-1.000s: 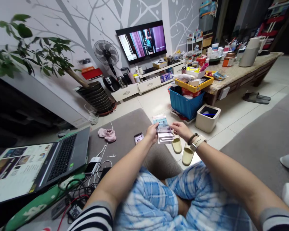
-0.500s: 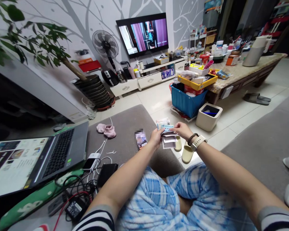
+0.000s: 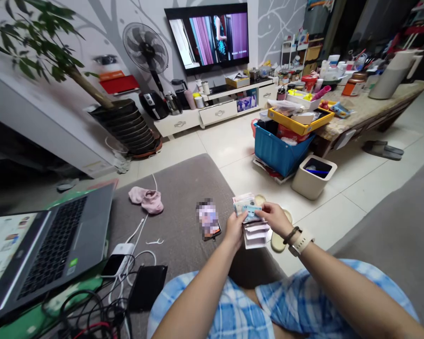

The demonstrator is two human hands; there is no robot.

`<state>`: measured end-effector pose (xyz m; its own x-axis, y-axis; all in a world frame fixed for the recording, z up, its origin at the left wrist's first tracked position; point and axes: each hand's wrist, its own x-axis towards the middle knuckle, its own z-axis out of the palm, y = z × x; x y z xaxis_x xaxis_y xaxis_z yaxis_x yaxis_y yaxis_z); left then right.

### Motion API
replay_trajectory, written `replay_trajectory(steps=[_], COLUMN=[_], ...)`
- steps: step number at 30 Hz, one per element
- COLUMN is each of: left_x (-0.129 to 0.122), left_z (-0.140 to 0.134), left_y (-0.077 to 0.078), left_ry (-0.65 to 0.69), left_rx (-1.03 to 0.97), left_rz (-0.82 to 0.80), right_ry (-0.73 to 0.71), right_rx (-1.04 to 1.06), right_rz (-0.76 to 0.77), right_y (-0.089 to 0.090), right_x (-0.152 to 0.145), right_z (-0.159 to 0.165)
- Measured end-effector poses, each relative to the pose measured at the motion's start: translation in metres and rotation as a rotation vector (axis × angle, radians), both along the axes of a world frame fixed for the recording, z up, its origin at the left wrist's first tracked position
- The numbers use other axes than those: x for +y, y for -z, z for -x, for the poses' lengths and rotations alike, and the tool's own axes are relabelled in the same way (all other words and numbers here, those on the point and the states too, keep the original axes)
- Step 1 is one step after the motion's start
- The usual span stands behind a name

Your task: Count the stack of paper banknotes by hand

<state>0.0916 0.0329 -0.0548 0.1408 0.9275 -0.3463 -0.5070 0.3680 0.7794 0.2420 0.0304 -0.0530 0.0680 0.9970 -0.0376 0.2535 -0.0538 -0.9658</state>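
Living room, seen from a grey sofa (image 3: 183, 188). Rear wall (image 3: 102, 23) grey with a white tree mural, carrying a wall-mounted television (image 3: 208, 35) that is switched on; below it a low white TV cabinet (image 3: 212, 113) with drawers; a standing fan (image 3: 145, 49) to its left; a potted plant (image 3: 125, 125) in a dark ribbed pot beside a white ledge (image 3: 38, 122). Floor (image 3: 356, 183) of pale glossy tiles; long table (image 3: 371, 106) with a stone-like top at right, crowded with containers; blue storage bin (image 3: 281, 150) and beige waste bin (image 3: 313, 175) on the floor; even indoor light.
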Motion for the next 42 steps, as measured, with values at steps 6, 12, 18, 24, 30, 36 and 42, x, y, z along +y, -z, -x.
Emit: replay_trajectory(steps=[6,12,18,24,30,36,42], left_x=[0.008,0.018,0.02,0.015,0.014,0.012,0.012], left_z=[0.005,-0.003,-0.007,-0.008,-0.007,-0.004,0.001], left_y=[0.018,0.026,0.026,0.022,0.021,0.023,0.023], left_ry=[-0.01,-0.059,-0.068,-0.1,-0.087,-0.066,-0.064], left_rx=[-0.035,-0.068,-0.041,-0.037,-0.077,-0.058,-0.055], left_rz=[0.057,0.15,0.163,0.183,0.158,0.124,0.105], right_ry=[-0.035,-0.01,-0.03,-0.064,-0.07,-0.027,-0.021], right_rx=[0.112,0.24,0.276,0.267,0.288,0.346,0.345], right_rz=[0.104,0.182,0.199,0.17,0.165,0.17,0.172], right_y=[0.015,0.026,0.026,0.019,0.014,0.009,0.006], right_x=[0.012,0.024,0.021,0.015,0.011,0.007,0.005], right_z=[0.001,-0.007,-0.013,-0.011,-0.01,-0.009,-0.007])
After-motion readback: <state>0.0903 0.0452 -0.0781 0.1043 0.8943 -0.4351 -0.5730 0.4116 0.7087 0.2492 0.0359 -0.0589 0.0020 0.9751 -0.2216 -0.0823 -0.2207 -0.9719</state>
